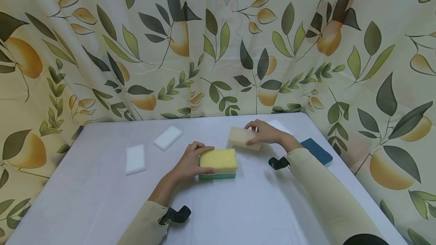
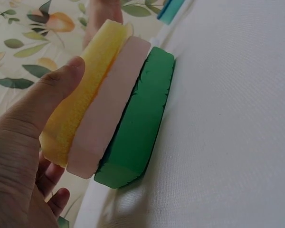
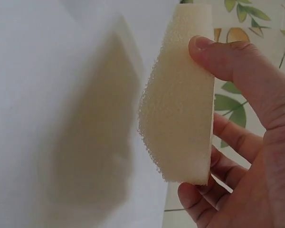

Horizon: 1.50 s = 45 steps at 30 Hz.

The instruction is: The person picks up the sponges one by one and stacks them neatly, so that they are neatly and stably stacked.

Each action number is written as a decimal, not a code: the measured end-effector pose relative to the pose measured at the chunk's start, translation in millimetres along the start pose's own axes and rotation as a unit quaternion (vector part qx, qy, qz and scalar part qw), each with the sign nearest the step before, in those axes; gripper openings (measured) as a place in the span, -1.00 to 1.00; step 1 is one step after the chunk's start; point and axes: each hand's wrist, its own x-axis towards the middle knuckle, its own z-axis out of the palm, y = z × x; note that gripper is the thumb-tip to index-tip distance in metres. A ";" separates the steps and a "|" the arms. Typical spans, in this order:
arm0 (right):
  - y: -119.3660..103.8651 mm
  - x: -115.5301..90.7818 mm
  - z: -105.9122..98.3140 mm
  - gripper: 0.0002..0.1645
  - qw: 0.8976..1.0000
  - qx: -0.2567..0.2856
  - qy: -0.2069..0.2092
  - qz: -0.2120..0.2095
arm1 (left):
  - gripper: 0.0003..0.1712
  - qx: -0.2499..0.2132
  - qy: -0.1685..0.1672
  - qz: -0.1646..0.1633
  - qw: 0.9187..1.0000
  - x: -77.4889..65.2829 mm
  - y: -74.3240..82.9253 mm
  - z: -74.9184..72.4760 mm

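A stack of three sponges stands on the table: a yellow sponge (image 1: 219,159) on top, a pale pinkish-white one (image 2: 109,109) in the middle and a green one (image 2: 137,118) underneath. My left hand (image 1: 188,164) grips the yellow sponge from the left, its thumb on the near side and fingers on the far side. Behind the stack and to its right, my right hand (image 1: 267,133) holds a cream sponge (image 1: 238,137) between thumb and fingers. In the right wrist view that sponge is raised off the white cloth and casts a shadow on it.
Two white sponges (image 1: 135,159) lie apart on the left of the table (image 1: 85,184). A blue sponge (image 1: 316,151) lies near the right edge, beside my right forearm. Another white piece (image 1: 278,125) is partly hidden behind my right hand. A leaf-patterned curtain (image 1: 218,67) hangs behind the table.
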 end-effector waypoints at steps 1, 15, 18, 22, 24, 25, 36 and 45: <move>-2.4 -0.6 -0.5 -0.22 1.000 0.003 0.001 -0.003 | -0.16 0.001 0.000 -0.001 1.000 -0.1 0.1 0.0; -27.3 -3.5 -2.1 -0.22 0.999 0.000 -0.001 -0.043 | -0.13 -0.006 0.007 0.008 1.000 -1.4 0.5 -0.5; -30.2 -5.2 -2.1 -0.23 0.999 -0.004 -0.001 -0.047 | -0.11 -0.005 0.007 0.009 1.000 -1.5 -0.5 -0.5; -33.5 -7.6 -1.9 -0.24 0.999 -0.008 -0.002 -0.046 | -0.10 -0.006 0.007 0.003 1.000 -2.4 -1.3 -1.1; -35.4 -9.5 -1.7 -0.24 0.999 -0.010 -0.001 -0.046 | -0.10 -0.009 0.007 0.000 1.000 -3.1 -1.6 -1.4; -36.2 -10.4 -1.7 -0.24 0.999 -0.011 -0.001 -0.047 | -0.10 -0.011 0.006 -0.001 1.000 -3.5 -1.7 -1.6; -48.6 -18.8 -3.5 -0.22 0.998 -0.016 0.003 -0.060 | -0.13 -0.019 0.005 0.005 1.000 -6.5 -0.8 -3.7; -58.5 -26.5 -0.9 -0.20 0.998 -0.019 0.000 -0.065 | -0.15 -0.020 0.004 0.001 1.000 -6.7 -1.3 -4.6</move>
